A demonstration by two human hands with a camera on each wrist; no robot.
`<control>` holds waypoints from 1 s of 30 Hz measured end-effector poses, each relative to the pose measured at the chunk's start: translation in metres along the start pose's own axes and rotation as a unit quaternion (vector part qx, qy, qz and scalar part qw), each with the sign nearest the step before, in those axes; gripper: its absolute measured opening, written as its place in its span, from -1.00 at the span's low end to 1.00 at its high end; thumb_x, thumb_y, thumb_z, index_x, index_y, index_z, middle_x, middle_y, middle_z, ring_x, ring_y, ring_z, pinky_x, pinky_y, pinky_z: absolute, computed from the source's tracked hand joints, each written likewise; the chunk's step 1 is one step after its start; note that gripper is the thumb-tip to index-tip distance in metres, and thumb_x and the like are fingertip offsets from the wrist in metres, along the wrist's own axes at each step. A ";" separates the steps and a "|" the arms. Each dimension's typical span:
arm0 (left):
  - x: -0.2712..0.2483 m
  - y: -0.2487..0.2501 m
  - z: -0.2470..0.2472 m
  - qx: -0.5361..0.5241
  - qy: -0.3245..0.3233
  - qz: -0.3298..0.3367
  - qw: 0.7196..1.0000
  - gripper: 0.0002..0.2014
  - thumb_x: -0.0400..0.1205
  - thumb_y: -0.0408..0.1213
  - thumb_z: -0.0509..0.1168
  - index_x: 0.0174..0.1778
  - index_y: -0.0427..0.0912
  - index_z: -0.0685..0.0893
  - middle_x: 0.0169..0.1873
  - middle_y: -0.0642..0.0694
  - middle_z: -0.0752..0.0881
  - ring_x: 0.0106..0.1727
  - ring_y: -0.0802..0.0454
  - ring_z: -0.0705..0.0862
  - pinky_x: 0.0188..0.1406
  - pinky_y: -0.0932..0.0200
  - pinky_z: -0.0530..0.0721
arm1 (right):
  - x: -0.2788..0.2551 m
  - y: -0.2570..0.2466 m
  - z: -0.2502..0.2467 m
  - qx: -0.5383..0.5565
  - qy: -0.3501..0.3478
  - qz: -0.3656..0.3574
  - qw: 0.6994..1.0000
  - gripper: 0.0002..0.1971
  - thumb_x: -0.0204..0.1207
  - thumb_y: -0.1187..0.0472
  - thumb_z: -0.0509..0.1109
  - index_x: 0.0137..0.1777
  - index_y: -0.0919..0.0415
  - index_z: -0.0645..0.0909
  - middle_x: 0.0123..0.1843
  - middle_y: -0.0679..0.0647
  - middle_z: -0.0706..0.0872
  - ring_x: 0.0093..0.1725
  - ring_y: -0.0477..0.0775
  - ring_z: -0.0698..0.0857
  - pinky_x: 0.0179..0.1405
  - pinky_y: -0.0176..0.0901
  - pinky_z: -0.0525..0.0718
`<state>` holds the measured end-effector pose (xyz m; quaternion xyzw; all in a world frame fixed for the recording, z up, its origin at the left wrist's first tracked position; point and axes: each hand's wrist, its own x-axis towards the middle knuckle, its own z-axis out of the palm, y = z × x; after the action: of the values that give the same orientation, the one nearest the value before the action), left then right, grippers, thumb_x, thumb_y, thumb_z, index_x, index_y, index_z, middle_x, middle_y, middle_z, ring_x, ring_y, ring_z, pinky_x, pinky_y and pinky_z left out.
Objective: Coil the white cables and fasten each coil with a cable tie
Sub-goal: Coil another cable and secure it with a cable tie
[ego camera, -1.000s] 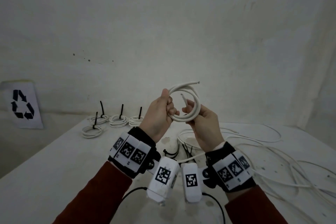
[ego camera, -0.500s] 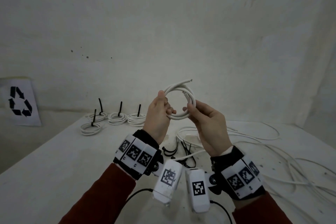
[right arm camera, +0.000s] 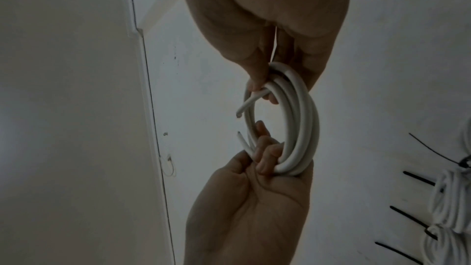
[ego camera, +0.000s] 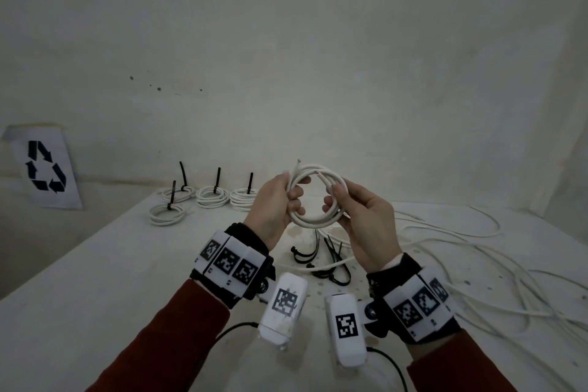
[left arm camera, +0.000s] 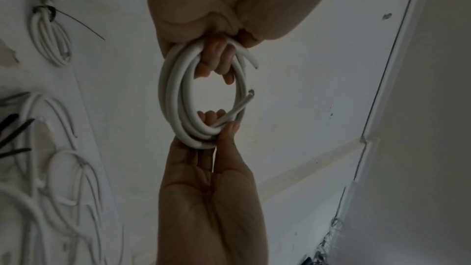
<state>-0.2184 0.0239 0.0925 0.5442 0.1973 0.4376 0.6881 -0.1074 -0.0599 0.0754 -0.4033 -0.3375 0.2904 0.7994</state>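
A white cable coil point(ego camera: 313, 223) of a few loops is held up above the table, between both hands. My left hand point(ego camera: 294, 192) grips its left side, with fingers curled through the ring point(left arm camera: 219, 63). My right hand point(ego camera: 333, 200) pinches the right side between thumb and fingers point(right arm camera: 257, 82). One cut end sticks up at the top left; the other lies inside the ring. In the wrist views the coil point(left arm camera: 173, 96) point(right arm camera: 305, 120) hangs between the two hands. No tie is on it. Loose black cable ties point(ego camera: 321, 261) lie on the table below the hands.
Several tied coils point(ego camera: 213, 197) with upright black tie tails stand at the table's far left. Loose white cables point(ego camera: 461, 264) sprawl over the right half of the white table point(ego camera: 95, 280). A recycling sign point(ego camera: 44, 169) leans on the wall at left.
The coil has turned in my hands, so its free end now points up at the left instead of right. My right hand has shifted along the ring to its right side.
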 end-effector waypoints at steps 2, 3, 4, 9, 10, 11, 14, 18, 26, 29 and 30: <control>-0.001 -0.007 -0.002 0.017 -0.001 0.009 1.000 -0.55 0.79 -0.07 -0.09 -0.19 -0.25 0.57 -0.61 0.08 0.32 -0.63 0.20 0.26 -0.48 0.27 0.43 | 0.000 0.003 0.000 0.008 0.002 0.011 1.000 -0.75 0.46 0.34 0.48 0.14 0.38 0.72 -0.17 0.20 0.80 -0.24 0.05 0.73 -0.10 -0.10 0.75; -0.001 -0.010 -0.003 0.019 -0.004 0.007 1.000 -0.56 0.78 -0.05 -0.08 -0.21 -0.24 0.55 -0.62 0.09 0.32 -0.64 0.21 0.26 -0.49 0.28 0.44 | 0.000 0.005 0.000 0.014 0.004 0.018 1.000 -0.75 0.46 0.34 0.49 0.13 0.38 0.71 -0.17 0.20 0.81 -0.24 0.05 0.74 -0.13 -0.12 0.75; 0.000 -0.012 -0.006 0.017 -0.009 0.001 1.000 -0.58 0.77 -0.06 -0.05 -0.23 -0.23 0.52 -0.63 0.10 0.32 -0.64 0.21 0.26 -0.49 0.29 0.45 | 0.000 0.006 -0.001 0.020 0.007 0.027 0.999 -0.76 0.46 0.36 0.49 0.12 0.39 0.71 -0.18 0.20 0.81 -0.26 0.06 0.75 -0.17 -0.15 0.76; 0.007 -0.018 -0.024 0.017 -0.050 -0.046 0.998 -0.65 0.76 -0.12 0.03 -0.28 -0.20 0.46 -0.63 0.07 0.35 -0.62 0.18 0.30 -0.42 0.25 0.49 | 0.006 0.013 -0.003 -0.016 0.004 0.068 0.998 -0.81 0.46 0.39 0.49 0.06 0.40 0.68 -0.22 0.24 0.80 -0.28 0.05 0.79 -0.30 -0.19 0.76; 0.008 -0.020 -0.026 0.023 -0.047 -0.053 0.997 -0.65 0.76 -0.12 0.03 -0.29 -0.20 0.46 -0.64 0.07 0.35 -0.63 0.17 0.30 -0.44 0.25 0.49 | 0.008 0.016 -0.004 -0.035 0.001 0.078 0.996 -0.82 0.46 0.39 0.50 0.05 0.39 0.68 -0.21 0.24 0.80 -0.26 0.05 0.80 -0.28 -0.16 0.78; 0.010 -0.023 -0.028 0.027 -0.041 -0.058 0.997 -0.65 0.76 -0.13 0.03 -0.30 -0.20 0.46 -0.65 0.07 0.35 -0.64 0.17 0.29 -0.46 0.26 0.49 | 0.011 0.018 -0.005 -0.055 -0.001 0.087 0.995 -0.84 0.47 0.38 0.50 0.02 0.38 0.68 -0.21 0.26 0.81 -0.25 0.07 0.80 -0.22 -0.12 0.80; 0.017 -0.035 -0.035 0.032 -0.017 -0.061 0.997 -0.65 0.77 -0.13 0.02 -0.30 -0.18 0.44 -0.65 0.08 0.33 -0.66 0.19 0.28 -0.51 0.28 0.49 | 0.019 0.028 -0.007 -0.104 -0.017 0.100 0.989 -0.91 0.46 0.37 0.51 -0.08 0.34 0.68 -0.20 0.27 0.81 -0.23 0.10 0.79 -0.14 -0.06 0.80; 0.029 -0.053 -0.054 0.036 0.033 -0.064 0.997 -0.65 0.78 -0.14 -0.01 -0.32 -0.16 0.41 -0.67 0.10 0.32 -0.70 0.21 0.25 -0.55 0.30 0.45 | 0.039 0.046 -0.020 -0.282 -0.070 0.065 0.955 -0.96 0.46 0.22 0.55 -0.14 0.15 0.75 -0.26 0.02 0.81 -0.28 -0.10 0.76 -0.15 -0.22 0.73; 0.047 -0.090 -0.096 0.089 0.158 -0.067 0.981 -0.64 0.77 -0.14 0.03 -0.34 -0.18 0.40 -0.48 -0.06 0.31 -0.73 0.21 0.28 -0.50 0.23 0.38 | 0.072 0.078 -0.034 -0.649 -0.235 0.033 0.723 -0.87 0.50 0.22 0.48 -0.01 0.19 0.80 -0.05 0.01 0.79 -0.03 -0.09 0.67 -0.08 -0.36 0.53; 0.054 -0.095 -0.101 0.122 0.177 -0.069 0.974 -0.64 0.77 -0.13 0.03 -0.33 -0.19 0.41 -0.45 -0.06 0.34 -0.65 0.13 0.31 -0.51 0.21 0.39 | 0.079 0.096 -0.017 -0.700 -0.299 0.056 0.646 -0.80 0.49 0.13 0.49 0.01 0.23 0.80 0.00 0.08 0.81 0.01 0.05 0.73 0.02 -0.13 0.67; 0.055 -0.096 -0.103 0.135 0.179 -0.067 0.972 -0.64 0.77 -0.13 0.03 -0.33 -0.18 0.41 -0.43 -0.06 0.35 -0.59 0.09 0.31 -0.50 0.21 0.39 | 0.080 0.102 -0.010 -0.717 -0.313 0.061 0.620 -0.77 0.47 0.09 0.50 -0.02 0.25 0.79 -0.02 0.11 0.82 -0.01 0.09 0.74 -0.01 -0.06 0.68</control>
<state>-0.2284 0.1261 -0.0188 0.5303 0.4104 0.4497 0.5900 -0.0707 0.0462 0.0100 -0.7530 -0.6428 0.1132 0.0835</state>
